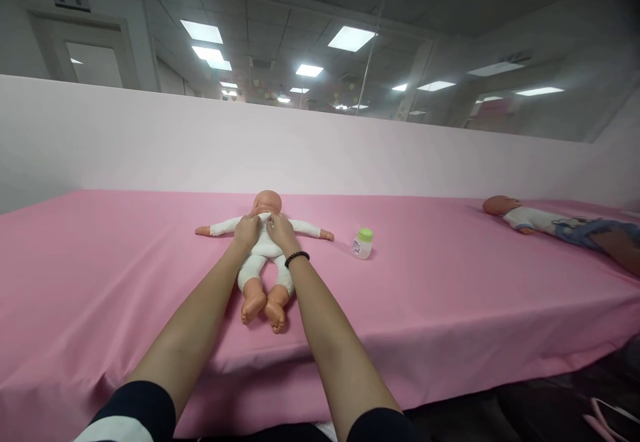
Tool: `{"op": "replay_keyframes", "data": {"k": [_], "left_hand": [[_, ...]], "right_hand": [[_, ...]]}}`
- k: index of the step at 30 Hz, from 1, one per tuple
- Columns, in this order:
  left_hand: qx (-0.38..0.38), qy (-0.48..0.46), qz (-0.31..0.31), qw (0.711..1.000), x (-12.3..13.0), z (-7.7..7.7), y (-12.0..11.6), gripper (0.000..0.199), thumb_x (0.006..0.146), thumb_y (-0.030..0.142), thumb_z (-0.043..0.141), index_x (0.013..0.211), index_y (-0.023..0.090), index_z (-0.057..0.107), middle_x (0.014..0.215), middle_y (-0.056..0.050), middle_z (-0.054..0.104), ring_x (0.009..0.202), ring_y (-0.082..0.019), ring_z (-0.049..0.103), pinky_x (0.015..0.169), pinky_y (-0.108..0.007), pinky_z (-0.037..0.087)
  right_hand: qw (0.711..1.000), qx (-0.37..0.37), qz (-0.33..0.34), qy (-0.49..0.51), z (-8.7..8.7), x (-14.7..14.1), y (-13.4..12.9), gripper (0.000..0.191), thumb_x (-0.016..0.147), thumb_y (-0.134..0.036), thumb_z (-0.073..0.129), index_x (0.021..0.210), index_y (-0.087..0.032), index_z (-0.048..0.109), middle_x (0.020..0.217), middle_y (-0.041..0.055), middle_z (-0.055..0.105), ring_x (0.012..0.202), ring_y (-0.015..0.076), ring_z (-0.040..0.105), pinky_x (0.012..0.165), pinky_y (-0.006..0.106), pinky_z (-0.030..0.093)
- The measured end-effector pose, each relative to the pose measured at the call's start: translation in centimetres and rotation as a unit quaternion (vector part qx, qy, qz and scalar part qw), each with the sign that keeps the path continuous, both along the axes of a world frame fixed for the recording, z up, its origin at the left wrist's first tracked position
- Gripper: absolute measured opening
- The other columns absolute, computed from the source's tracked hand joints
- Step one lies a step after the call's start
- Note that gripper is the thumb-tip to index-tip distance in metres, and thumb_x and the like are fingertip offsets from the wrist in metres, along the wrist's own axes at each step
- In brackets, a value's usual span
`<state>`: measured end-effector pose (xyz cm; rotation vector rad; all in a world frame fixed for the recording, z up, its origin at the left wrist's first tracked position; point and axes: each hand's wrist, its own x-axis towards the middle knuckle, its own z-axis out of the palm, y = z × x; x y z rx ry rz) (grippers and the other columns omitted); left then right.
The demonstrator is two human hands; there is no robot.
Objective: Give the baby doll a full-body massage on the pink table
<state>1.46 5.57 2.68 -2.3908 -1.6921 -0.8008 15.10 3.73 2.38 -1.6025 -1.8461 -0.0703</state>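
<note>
A baby doll (267, 246) with a white cloth body lies on its back, arms spread wide and bare feet toward me. My left hand (247, 230) is closed on the upper chest, just below the neck. Beside it, my right hand (281, 231) pinches at the same area; a dark beaded bracelet circles that wrist. What the fingertips hold is too small to make out, though both touch the white cloth. Right of the doll's outstretched arm stands a small clear bottle (362, 247) with a green cap.
Pink cloth (430, 282) covers the long table. A second doll (555, 224) in a white top and blue bottoms lies at the far right. Behind the table runs a white low wall (200, 142) with glass above it.
</note>
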Motion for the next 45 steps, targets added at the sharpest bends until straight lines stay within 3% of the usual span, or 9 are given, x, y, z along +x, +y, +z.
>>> {"op": "replay_keyframes", "data": {"k": [3, 11, 16, 21, 23, 30, 36, 40, 45], "left_hand": [[0.030, -0.037, -0.060, 0.997, -0.5, -0.2, -0.6, 0.030, 0.100, 0.021, 0.046, 0.105, 0.014, 0.075, 0.112, -0.015, 0.075, 0.103, -0.027, 0.069, 0.091, -0.036, 0.051], [-0.092, -0.201, -0.139, 0.965, -1.3, -0.4, -0.7, 0.026, 0.085, 0.019, 0.063, 0.105, 0.012, 0.078, 0.112, -0.013, 0.078, 0.104, -0.026, 0.070, 0.093, -0.036, 0.051], [-0.089, -0.214, -0.134, 0.963, -1.0, -0.6, -0.4, 0.019, 0.084, 0.021, 0.065, 0.095, 0.010, 0.076, 0.096, -0.014, 0.078, 0.090, -0.026, 0.069, 0.084, -0.038, 0.053], [-0.010, -0.220, -0.193, 0.956, -1.6, -1.1, -0.4, 0.018, 0.078, 0.018, 0.060, 0.093, 0.018, 0.071, 0.104, -0.008, 0.075, 0.107, -0.026, 0.065, 0.102, -0.040, 0.050], [0.005, -0.232, -0.211, 0.950, -2.1, -1.4, -0.5, 0.012, 0.078, 0.020, 0.058, 0.086, 0.020, 0.066, 0.098, -0.006, 0.073, 0.102, -0.025, 0.065, 0.100, -0.041, 0.051], [-0.057, -0.209, -0.217, 0.952, -2.5, -1.4, -0.5, 0.012, 0.077, 0.028, 0.059, 0.083, 0.020, 0.065, 0.094, -0.005, 0.072, 0.095, -0.025, 0.065, 0.091, -0.040, 0.053], [-0.026, -0.168, -0.187, 0.968, -2.2, -1.3, -0.4, 0.012, 0.080, 0.030, 0.057, 0.075, 0.021, 0.063, 0.093, -0.008, 0.071, 0.096, -0.025, 0.062, 0.090, -0.040, 0.050], [0.041, -0.198, -0.211, 0.956, -2.5, -1.6, -0.5, 0.014, 0.080, 0.034, 0.057, 0.074, 0.022, 0.053, 0.080, -0.004, 0.062, 0.082, -0.022, 0.057, 0.082, -0.038, 0.048], [-0.052, -0.232, -0.299, 0.924, -2.8, -1.6, -0.7, 0.025, 0.082, 0.044, 0.058, 0.074, 0.021, 0.053, 0.074, -0.002, 0.059, 0.073, -0.018, 0.055, 0.072, -0.034, 0.049]], "right_hand": [[0.998, 0.019, 0.018, 0.048, -0.5, 0.2, -0.5, 0.019, 0.092, -0.018, 0.060, 0.108, -0.015, 0.067, 0.112, 0.0117, 0.069, 0.105, 0.0223, 0.063, 0.095, 0.031, 0.047], [0.986, -0.066, 0.065, 0.136, -0.1, 0.7, -0.2, 0.013, 0.082, -0.012, 0.066, 0.092, -0.014, 0.072, 0.105, 0.0092, 0.074, 0.100, 0.0195, 0.065, 0.092, 0.028, 0.048], [0.987, -0.080, 0.055, 0.131, 0.3, 0.6, -0.7, 0.007, 0.083, -0.010, 0.065, 0.082, -0.015, 0.071, 0.092, 0.0075, 0.074, 0.088, 0.0182, 0.065, 0.082, 0.028, 0.048], [0.975, -0.077, 0.110, 0.177, 1.0, 1.6, -1.9, 0.010, 0.080, -0.015, 0.067, 0.090, -0.016, 0.070, 0.096, 0.0041, 0.074, 0.091, 0.0173, 0.065, 0.083, 0.027, 0.048], [0.963, -0.106, 0.142, 0.203, 1.3, 2.3, -2.3, 0.015, 0.077, -0.015, 0.066, 0.092, -0.016, 0.069, 0.096, 0.0026, 0.073, 0.090, 0.0164, 0.064, 0.080, 0.026, 0.047], [0.954, -0.191, 0.138, 0.187, 1.3, 2.9, -2.5, 0.013, 0.076, -0.019, 0.070, 0.089, -0.016, 0.070, 0.088, 0.0024, 0.070, 0.082, 0.0159, 0.060, 0.072, 0.027, 0.044], [0.966, -0.141, 0.125, 0.176, 1.0, 2.1, -2.2, 0.009, 0.076, -0.014, 0.067, 0.084, -0.017, 0.067, 0.091, 0.0029, 0.070, 0.086, 0.0179, 0.063, 0.079, 0.028, 0.049], [0.953, -0.149, 0.182, 0.190, 1.5, 3.1, -2.3, 0.015, 0.076, -0.015, 0.070, 0.091, -0.016, 0.071, 0.099, 0.0044, 0.072, 0.094, 0.0183, 0.065, 0.086, 0.030, 0.049], [0.929, -0.159, 0.258, 0.213, 1.7, 4.5, -2.7, 0.012, 0.078, -0.018, 0.069, 0.090, -0.015, 0.070, 0.094, 0.0031, 0.069, 0.091, 0.0158, 0.062, 0.082, 0.026, 0.047]]}}
